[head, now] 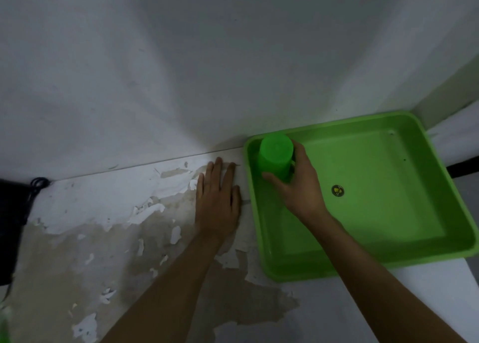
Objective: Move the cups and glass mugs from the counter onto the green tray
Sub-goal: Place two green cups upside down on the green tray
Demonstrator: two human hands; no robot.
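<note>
A green plastic cup (276, 156) stands upside down in the far left corner of the green tray (425, 213). My right hand (298, 184) grips the cup, thumb on its near side and fingers curled round its right side. My left hand (217, 200) lies flat on the counter just left of the tray, fingers straight and pointing at the wall. No glass mugs are in view.
The counter (108, 239) has a peeling white coating with bare brown patches. A white wall (207, 70) rises right behind the tray. A dark object with a cord (15, 213) sits at the left edge. A small round sticker (337, 190) marks the tray floor.
</note>
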